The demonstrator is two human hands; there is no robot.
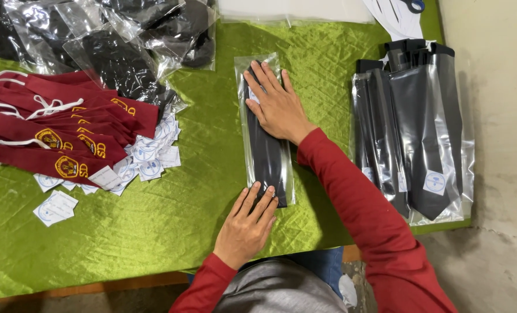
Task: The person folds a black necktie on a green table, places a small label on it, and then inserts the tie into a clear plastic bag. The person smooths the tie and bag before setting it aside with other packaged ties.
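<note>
A black necktie in a clear plastic sleeve (268, 155) lies lengthwise on the green satin cloth (154, 232). My right hand (277, 104) rests flat on its upper part, fingers spread and pointing away. My left hand (248, 223) lies flat at the sleeve's near end, fingertips touching the bottom edge of the bag. Both arms wear red sleeves. Neither hand grips anything.
A stack of bagged black ties (415, 133) lies at the right edge. Dark red ties with yellow emblems (55, 133) fan out at left over several small white paper labels (148, 159). More bagged black items (108, 35) are piled at the back left.
</note>
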